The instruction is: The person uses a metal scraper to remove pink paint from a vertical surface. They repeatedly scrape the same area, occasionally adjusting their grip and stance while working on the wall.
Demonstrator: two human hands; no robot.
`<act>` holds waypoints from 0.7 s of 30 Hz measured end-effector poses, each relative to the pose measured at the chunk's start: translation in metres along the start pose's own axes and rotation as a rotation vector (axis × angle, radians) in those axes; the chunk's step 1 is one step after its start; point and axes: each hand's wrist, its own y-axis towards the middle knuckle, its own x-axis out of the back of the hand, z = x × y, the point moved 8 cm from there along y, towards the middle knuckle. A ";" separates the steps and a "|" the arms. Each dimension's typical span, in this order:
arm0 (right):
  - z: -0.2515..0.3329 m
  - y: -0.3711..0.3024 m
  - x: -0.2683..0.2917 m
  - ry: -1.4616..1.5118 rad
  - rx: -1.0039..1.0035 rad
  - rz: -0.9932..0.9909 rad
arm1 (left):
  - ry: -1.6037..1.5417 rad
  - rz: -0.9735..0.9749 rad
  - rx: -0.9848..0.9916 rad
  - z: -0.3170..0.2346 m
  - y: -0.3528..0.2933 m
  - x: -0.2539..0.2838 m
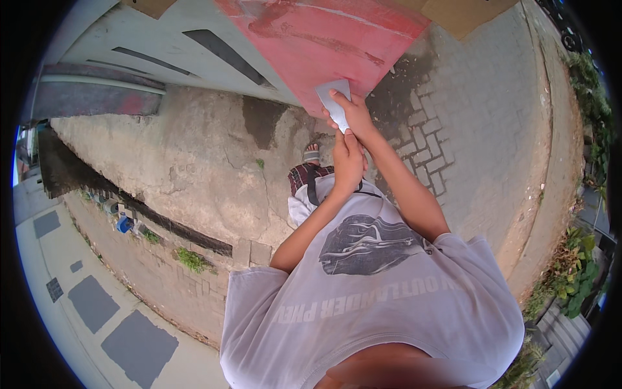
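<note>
One flat grey metal scraper blade (334,104) is gripped against the red-painted panel (324,39), just beside its lower edge. Left hand (348,162) is closed on the handle below; right hand (353,111) is pressed over the blade. Blade is best kept flat, pressure even. Counted: one scraper, one panel, two hands.

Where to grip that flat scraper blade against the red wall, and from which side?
By the lower, narrow end of the scraper, coming from below. The wide flat edge points up at the red wall, so it must stay free. The right hand already wraps the lower part, and the left hand sits just under it, seemingly bracing; any handle is hidden.
</note>
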 end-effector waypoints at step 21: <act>0.006 -0.117 0.157 -0.080 0.049 -0.568 | 0.073 0.503 0.261 0.061 -0.053 -0.091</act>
